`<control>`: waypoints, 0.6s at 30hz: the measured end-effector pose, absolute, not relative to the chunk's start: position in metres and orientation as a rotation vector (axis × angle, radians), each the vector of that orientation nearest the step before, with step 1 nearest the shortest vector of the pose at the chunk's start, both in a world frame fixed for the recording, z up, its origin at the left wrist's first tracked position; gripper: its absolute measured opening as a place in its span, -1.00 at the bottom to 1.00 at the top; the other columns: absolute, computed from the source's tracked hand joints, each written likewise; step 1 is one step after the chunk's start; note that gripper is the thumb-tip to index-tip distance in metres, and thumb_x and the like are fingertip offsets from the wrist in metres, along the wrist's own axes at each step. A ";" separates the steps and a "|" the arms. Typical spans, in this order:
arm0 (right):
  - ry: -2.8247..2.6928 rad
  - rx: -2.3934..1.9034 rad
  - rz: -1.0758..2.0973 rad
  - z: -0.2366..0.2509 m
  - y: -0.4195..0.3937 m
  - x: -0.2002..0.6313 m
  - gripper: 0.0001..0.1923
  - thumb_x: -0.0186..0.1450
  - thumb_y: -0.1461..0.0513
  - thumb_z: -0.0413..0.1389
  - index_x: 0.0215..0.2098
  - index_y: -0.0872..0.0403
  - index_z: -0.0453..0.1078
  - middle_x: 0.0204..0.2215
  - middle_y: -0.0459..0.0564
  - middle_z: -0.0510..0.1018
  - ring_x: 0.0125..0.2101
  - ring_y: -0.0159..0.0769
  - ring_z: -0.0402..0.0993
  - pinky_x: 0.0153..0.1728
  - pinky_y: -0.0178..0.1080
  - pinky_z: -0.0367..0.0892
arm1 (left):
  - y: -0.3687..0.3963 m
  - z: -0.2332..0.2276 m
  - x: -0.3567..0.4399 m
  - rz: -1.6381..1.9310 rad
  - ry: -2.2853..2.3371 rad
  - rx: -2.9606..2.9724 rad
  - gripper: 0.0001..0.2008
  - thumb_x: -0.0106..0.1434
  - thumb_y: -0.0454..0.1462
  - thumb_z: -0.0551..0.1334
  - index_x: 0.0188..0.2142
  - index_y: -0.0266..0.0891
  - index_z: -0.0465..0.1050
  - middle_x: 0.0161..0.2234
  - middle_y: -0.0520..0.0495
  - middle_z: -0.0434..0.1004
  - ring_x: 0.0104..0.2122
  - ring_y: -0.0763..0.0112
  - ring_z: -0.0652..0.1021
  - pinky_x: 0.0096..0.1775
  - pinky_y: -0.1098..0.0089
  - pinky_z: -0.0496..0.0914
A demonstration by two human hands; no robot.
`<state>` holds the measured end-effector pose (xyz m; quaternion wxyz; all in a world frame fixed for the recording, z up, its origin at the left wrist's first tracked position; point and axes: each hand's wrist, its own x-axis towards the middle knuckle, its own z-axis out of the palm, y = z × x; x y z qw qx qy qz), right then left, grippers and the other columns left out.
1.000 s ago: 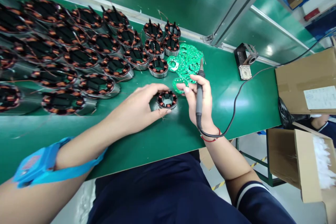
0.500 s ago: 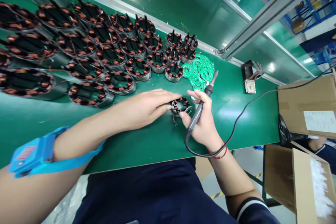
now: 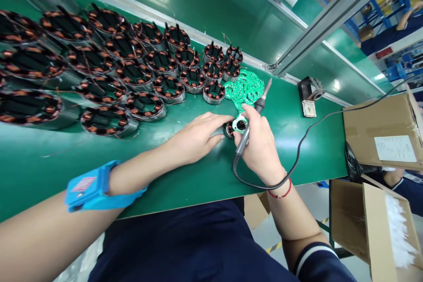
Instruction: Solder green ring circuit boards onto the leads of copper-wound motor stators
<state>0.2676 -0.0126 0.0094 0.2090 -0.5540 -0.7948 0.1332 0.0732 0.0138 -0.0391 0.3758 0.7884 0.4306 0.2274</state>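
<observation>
A small motor stator (image 3: 228,129) with copper windings stands on the green bench. My left hand (image 3: 203,136) has its forefinger and thumb curved around the stator's left side, steadying it. Over the stator's top lies a ring-shaped circuit board (image 3: 235,124), held between the thumb and forefinger of my right hand (image 3: 261,150). That same hand also carries a soldering iron (image 3: 245,141), its tip pointing up and away from the stator. The board partly covers the windings. Just behind is a pile of green ring boards (image 3: 249,88).
Rows of larger and smaller stators (image 3: 168,88) fill the bench's left and back. A soldering iron stand (image 3: 309,97) sits at the right rear. The iron's black cord (image 3: 299,145) loops toward a cardboard box (image 3: 380,130). A metal post (image 3: 324,22) rises behind.
My right hand has brought a ring-shaped circuit board over the stator's top; earlier the top showed uncovered. My left hand has shifted right, its thumb lower. The view has turned slightly.
</observation>
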 end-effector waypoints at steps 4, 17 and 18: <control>-2.375 -1.483 0.178 0.008 -0.011 0.258 -0.48 0.46 0.34 -0.08 0.37 0.05 0.19 -0.10 0.14 0.58 -0.16 -0.06 0.44 -0.05 0.04 0.49 | 0.016 -0.039 0.076 0.634 1.164 1.966 -0.51 0.32 -0.12 0.07 0.12 -0.32 0.44 0.09 -0.29 0.58 0.12 0.01 0.53 0.19 -0.01 0.43; -2.140 -1.407 0.331 -0.028 -0.038 0.265 -0.47 0.48 0.20 -0.01 0.38 0.10 0.11 0.28 0.23 0.47 0.21 -0.03 0.45 0.14 0.02 0.43 | 0.010 -0.021 0.079 0.744 1.092 1.976 -0.52 0.34 -0.04 0.10 0.09 -0.30 0.44 0.08 -0.28 0.56 0.10 -0.03 0.52 0.18 -0.02 0.44; -2.107 -1.399 0.334 -0.029 -0.039 0.265 -0.45 0.48 0.20 -0.01 0.39 0.08 0.09 0.29 0.22 0.46 0.23 -0.04 0.44 0.16 0.03 0.42 | 0.010 -0.021 0.079 0.730 1.106 1.978 -0.51 0.35 -0.03 0.09 0.10 -0.30 0.43 0.09 -0.28 0.56 0.11 -0.04 0.52 0.18 -0.04 0.44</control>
